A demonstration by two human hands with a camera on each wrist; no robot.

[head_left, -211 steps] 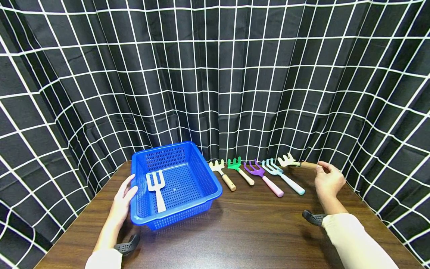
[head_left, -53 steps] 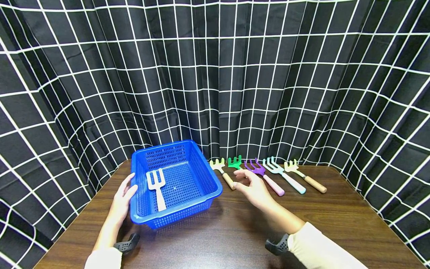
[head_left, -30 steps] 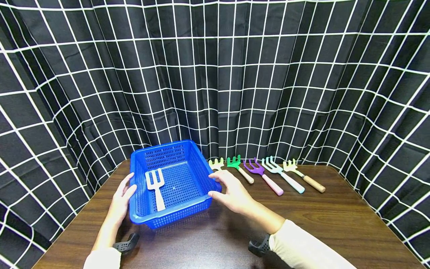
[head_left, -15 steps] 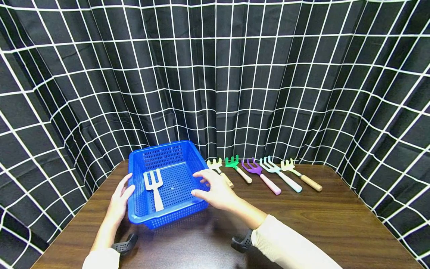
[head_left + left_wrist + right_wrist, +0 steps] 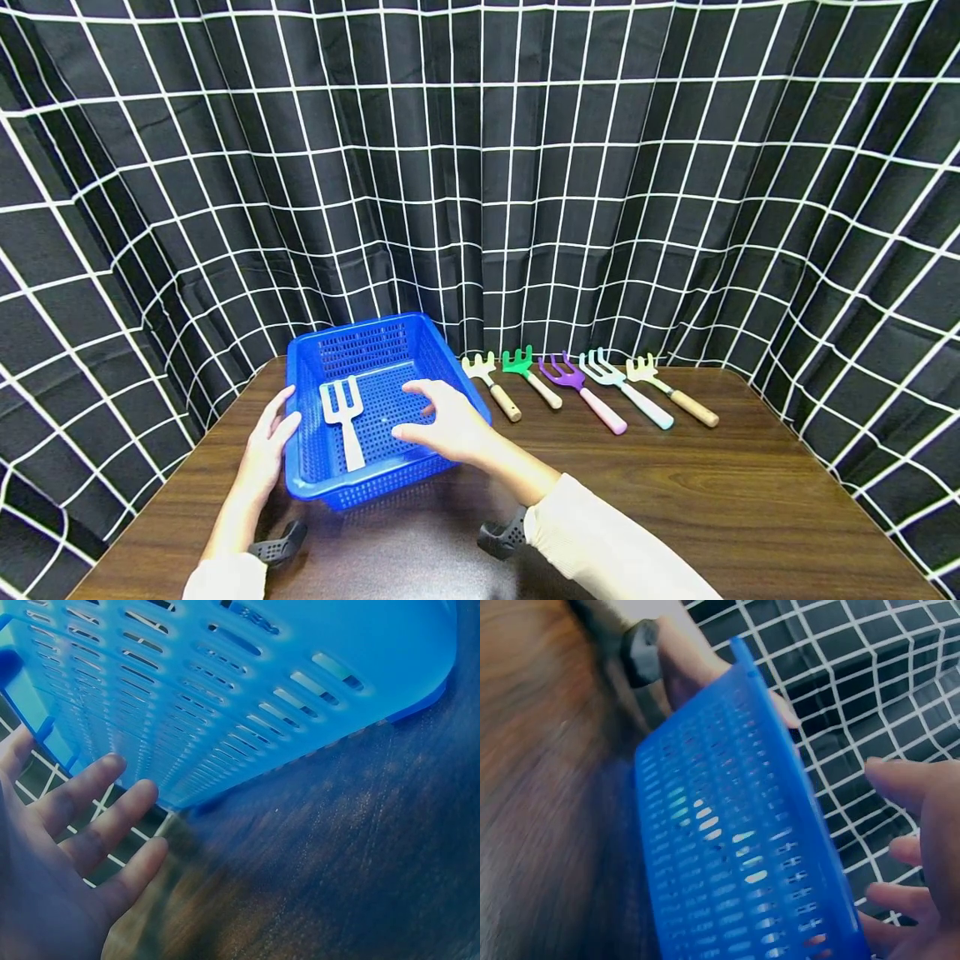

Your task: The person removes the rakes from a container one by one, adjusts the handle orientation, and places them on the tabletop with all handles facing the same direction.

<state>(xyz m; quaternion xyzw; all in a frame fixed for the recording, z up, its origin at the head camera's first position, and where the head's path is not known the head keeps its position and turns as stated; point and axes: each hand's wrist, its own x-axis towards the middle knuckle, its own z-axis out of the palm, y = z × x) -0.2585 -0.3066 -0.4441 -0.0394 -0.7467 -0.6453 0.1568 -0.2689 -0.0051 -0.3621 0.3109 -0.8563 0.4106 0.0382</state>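
A white hand fork (image 5: 347, 421) lies in the left part of the blue plastic basket (image 5: 427, 467), tines toward the back. My left hand (image 5: 262, 450) is at the basket's left rim, fingertips against it; the left wrist view shows its fingers (image 5: 124, 814) loosely spread beside the perforated wall. My right hand (image 5: 446, 421) hovers over the basket's right side with thumb and fingers apart, holding nothing. To the right of the white fork there is a gap between it and my right fingertips.
Right of the basket lies a row of hand forks: cream with wooden handle (image 5: 504, 402), green (image 5: 519, 363), purple with pink handle (image 5: 600, 410), pale blue (image 5: 645, 406), and cream with wooden handle (image 5: 693, 407). A black gridded curtain (image 5: 480, 208) hangs behind the wooden table (image 5: 675, 517).
My right hand held the rightmost wooden-handled fork, which now lies on the table. Since then the hand has moved left, across the row, to over the basket. My left hand stays at the rim.
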